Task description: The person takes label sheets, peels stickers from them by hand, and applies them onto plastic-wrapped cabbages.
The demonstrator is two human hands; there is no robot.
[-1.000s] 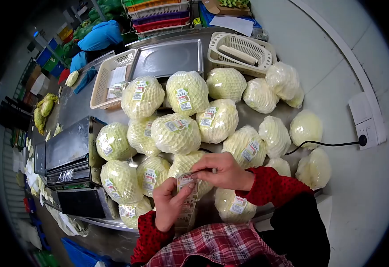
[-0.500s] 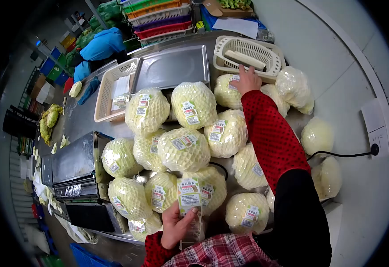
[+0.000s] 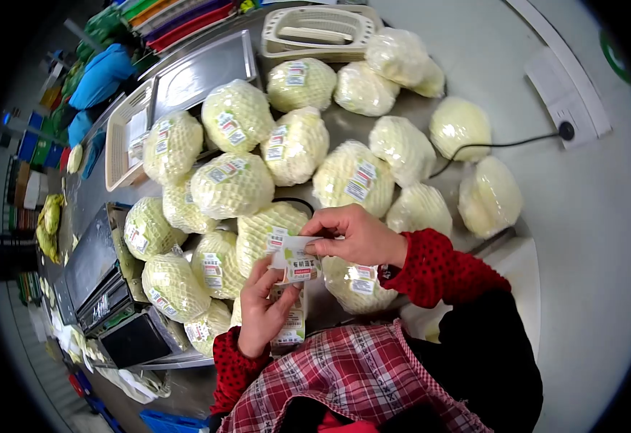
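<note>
At the near edge of the steel table (image 3: pixel 91 198), the person's two hands work pinched close together: the left hand (image 3: pixel 263 307) grips a strip of labels (image 3: pixel 291 325) between thumb and fingers, and the right hand (image 3: pixel 358 238) nips the upper edge of a label (image 3: pixel 302 267) held just above it. That label faces up at its handler, its print running roughly along the near edge with the right end slightly raised, the top of the lettering pointing to the far edge; the strip's long axis runs back toward the near edge and the checked apron (image 3: pixel 344 368). Just beyond sits a wrapped cabbage (image 3: pixel 257 234), already labelled, in the crowd filling the middle of the table; I see plain wrapped ones (image 3: pixel 490 198) toward the right edge. Half a second ago the right hand was stretched out to the cabbage (image 3: pixel 304 88) beside the white basket (image 3: pixel 272 32) at the far edge; now it is back beside the left, and that cabbage shows a label it lacked a second ago.
</note>
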